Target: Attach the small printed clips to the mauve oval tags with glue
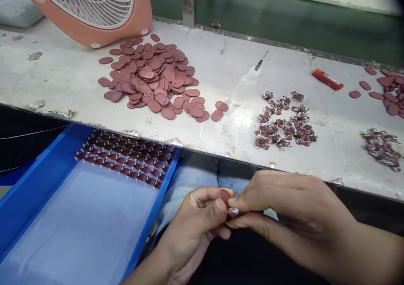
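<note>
Below the table's front edge, my left hand (pixel 197 222) pinches a small reddish-brown oval piece (pixel 224 195) between thumb and fingers. My right hand (pixel 284 209) meets it from the right, fingers closed on a tiny dark red and white part (pixel 234 212) pressed against the oval. A large heap of the same oval pieces (pixel 154 78) lies on the white table (pixel 63 83) ahead. A pile of small dark red parts (pixel 284 123) lies to the right of it. A clear squeeze bottle with a needle tip (pixel 246 85) lies between the two piles.
A blue tray (pixel 34 184) lined with clear film sits at lower left, rows of finished pieces (pixel 126 158) at its far end. An orange fan (pixel 94 7) stands at the back left. A red lighter (pixel 327 79), more ovals (pixel 389 93) and another small pile (pixel 381 148) lie right.
</note>
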`<state>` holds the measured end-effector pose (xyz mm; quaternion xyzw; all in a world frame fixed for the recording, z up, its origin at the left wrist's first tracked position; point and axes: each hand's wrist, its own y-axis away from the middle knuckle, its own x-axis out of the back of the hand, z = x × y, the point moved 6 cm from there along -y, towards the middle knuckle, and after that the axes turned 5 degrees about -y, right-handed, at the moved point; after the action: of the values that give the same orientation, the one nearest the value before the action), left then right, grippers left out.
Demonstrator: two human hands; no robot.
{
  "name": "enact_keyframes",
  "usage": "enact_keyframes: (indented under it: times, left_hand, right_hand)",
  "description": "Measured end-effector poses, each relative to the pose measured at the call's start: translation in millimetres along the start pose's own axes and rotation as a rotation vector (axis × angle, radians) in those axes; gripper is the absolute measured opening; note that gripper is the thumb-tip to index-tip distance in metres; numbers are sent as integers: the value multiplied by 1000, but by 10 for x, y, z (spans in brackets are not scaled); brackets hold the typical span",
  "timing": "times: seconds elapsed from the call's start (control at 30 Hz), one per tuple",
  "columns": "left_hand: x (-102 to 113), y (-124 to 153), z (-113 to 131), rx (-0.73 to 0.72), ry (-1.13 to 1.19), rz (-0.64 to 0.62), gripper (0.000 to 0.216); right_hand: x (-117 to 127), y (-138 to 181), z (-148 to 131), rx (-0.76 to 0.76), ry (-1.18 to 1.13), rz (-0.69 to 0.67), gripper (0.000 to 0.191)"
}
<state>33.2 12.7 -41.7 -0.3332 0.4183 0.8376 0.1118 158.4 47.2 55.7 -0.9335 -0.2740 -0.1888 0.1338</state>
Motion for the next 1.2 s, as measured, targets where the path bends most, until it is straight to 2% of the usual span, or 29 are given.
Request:
enact_keyframes:
  times: [0.17, 0.33, 0.47, 0.57, 0.67, 0.93, 1.2]
  left_hand:
    - [21, -44, -30, 29, 38, 11, 37]
    - [0, -81, -27, 31, 85, -131, 33]
    - [-3, -99, -28, 59, 169, -204, 28]
    - [9, -117, -38, 92, 215, -209, 30]
    - [11, -129, -36, 110, 239, -217, 31]
    - [78, -134, -21, 81, 239, -190, 32]
    - [59, -128, 29, 10, 171, -267, 37]
  right_hand:
    - [14, -44, 12, -5, -11, 8, 21]
    - [12, -44, 18, -13, -14, -39, 22]
    - [80, -21, -13, 52, 22, 30, 40]
    - [123, -5, 10, 30, 44, 122, 30]
    - [92, 4, 29, 12, 35, 153, 25]
    - [-1, -41, 51, -12, 7, 147, 25]
    - [-79, -87, 99, -32, -51, 82, 28]
